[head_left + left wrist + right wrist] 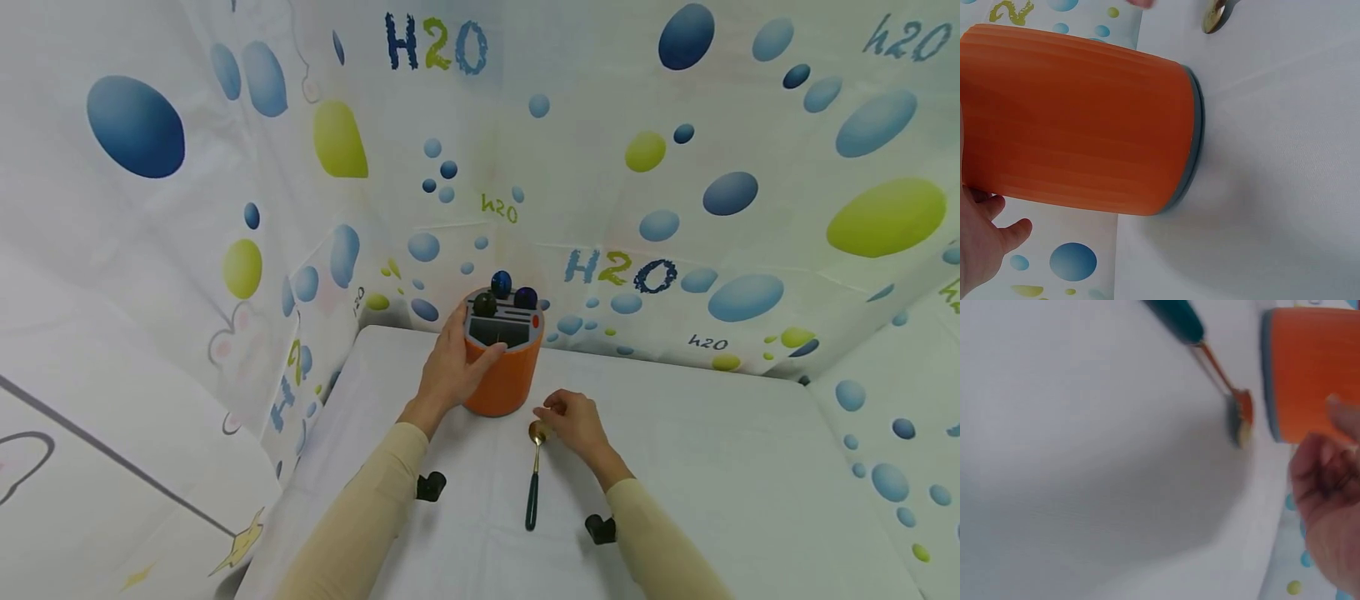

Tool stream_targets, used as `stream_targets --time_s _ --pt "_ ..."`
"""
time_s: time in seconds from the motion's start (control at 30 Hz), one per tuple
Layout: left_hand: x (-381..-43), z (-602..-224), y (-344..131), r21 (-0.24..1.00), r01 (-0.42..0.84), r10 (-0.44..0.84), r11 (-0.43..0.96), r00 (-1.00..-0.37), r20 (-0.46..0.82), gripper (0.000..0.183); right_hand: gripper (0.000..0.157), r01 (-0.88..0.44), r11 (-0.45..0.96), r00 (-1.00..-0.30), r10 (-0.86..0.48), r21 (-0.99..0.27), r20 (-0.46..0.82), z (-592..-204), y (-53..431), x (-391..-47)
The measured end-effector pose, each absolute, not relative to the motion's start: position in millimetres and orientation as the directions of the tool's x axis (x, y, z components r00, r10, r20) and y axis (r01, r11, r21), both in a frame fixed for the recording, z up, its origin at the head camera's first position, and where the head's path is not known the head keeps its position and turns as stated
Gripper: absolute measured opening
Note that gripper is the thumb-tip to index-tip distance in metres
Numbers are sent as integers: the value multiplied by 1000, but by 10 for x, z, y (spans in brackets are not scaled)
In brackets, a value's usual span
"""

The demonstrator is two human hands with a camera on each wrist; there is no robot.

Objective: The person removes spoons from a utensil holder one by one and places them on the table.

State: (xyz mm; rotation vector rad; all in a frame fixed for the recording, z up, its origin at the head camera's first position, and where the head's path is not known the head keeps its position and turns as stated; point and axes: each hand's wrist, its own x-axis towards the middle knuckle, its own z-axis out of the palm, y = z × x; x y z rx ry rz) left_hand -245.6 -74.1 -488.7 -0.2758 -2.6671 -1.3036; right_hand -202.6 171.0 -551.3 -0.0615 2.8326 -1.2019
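An orange cylindrical container (501, 385) with a grey top panel (517, 335) stands at the back of the white table. Its top has dark recesses, a red oval mark and three dark shiny balls (485, 305) in blue, green and purple. My left hand (450, 371) grips its upper left side, thumb across the front rim; the left wrist view shows the orange wall (1079, 125) close up. Just right of the container, my right hand (576, 421) hovers with loosely bent fingers, nothing visible in it. Below those fingertips lies a spoon (533, 492) with gold bowl and dark green handle.
White cloth covers the table (720, 467). A white backdrop (585, 183) printed with blue and green drops rises close behind the container and along both sides. Small black devices (431, 486) show at both sleeves.
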Motion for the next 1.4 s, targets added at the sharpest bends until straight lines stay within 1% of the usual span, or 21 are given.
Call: stream_targets --time_s 0.1,0.23,0.4,0.53,0.7,0.87,1.13,1.4 --pt "-2460 -4883 -742 761 243 95 601 -967 235 99 19 -63 610 -997 -77 -790 20 -5410 1698 -2025" --pt "-2460 -4872 -741 762 241 91 601 -968 233 99 18 -125 548 -992 -81 -827 96 -5315 1677 -2020" --pt "-2459 -4869 -733 760 234 94 607 -970 224 99 16 -180 526 -984 -84 -831 159 -5232 1665 -2003" --pt "-2460 -4883 -731 759 230 93 610 -971 219 99 16 -194 498 -979 -44 -846 198 -5185 1686 -2009" --pt "-2461 -4893 -732 757 235 92 610 -970 227 99 17 -248 459 -962 -10 -853 274 -5132 1729 -2046" --pt "-2468 -4892 -731 756 244 96 608 -967 235 99 20 -274 436 -955 -18 -857 296 -5038 1737 -2048" --pt "-2467 -4876 -734 762 231 93 605 -971 221 99 27 -300 457 -941 -1 -837 337 -4916 1733 -2060" --pt "-2454 -4877 -727 765 212 91 608 -976 198 101 31 -344 403 -928 -10 -848 372 -4803 1732 -2079"
